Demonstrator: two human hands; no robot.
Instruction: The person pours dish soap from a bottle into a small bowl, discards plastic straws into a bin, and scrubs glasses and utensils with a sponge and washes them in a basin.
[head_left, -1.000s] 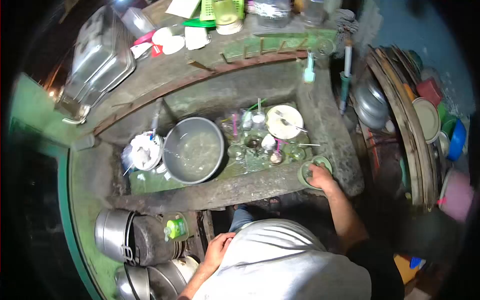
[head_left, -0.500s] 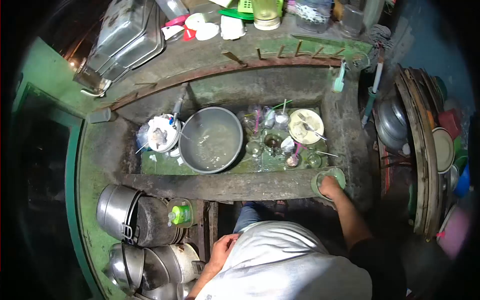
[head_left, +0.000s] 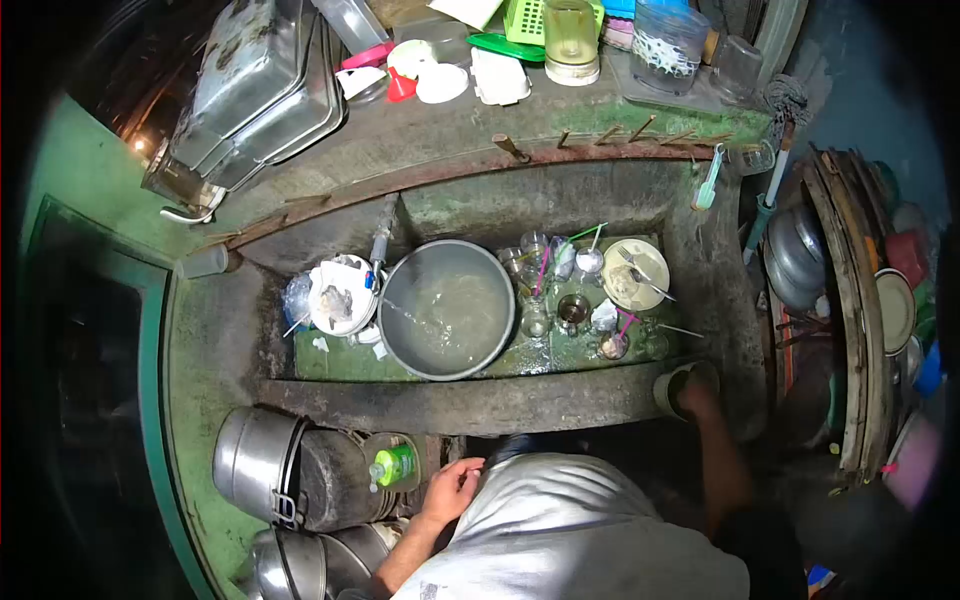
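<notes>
My right hand [head_left: 702, 392] reaches into a small greenish bowl [head_left: 668, 392] on the right end of the sink's front ledge. Its fingers are in shadow inside the bowl, so I cannot tell what they hold. Beside my shirt, my left hand [head_left: 450, 490] hovers with loosely bent fingers apart and nothing in it. In the stone sink sits a large grey basin [head_left: 447, 375] of cloudy water, with a thin stream running in from the tap [head_left: 379, 250]. To its right are a glass mug [head_left: 573, 310], several other glasses, and a cream plate [head_left: 640, 290] with cutlery and scraps.
Stacked plates with crumpled tissue [head_left: 340, 297] lie left of the basin. Large metal pots [head_left: 255, 460] and a green soap bottle [head_left: 395, 465] stand below the ledge at left. Wooden pegs line the back shelf, which holds metal trays [head_left: 270, 100] and plastic ware. A wooden rack [head_left: 845, 300] stands at right.
My view has shifted, so the sink appears lower and slightly to the right. My right hand stays at the bowl, now darker in shadow. My left hand has moved slightly away from the shirt.
</notes>
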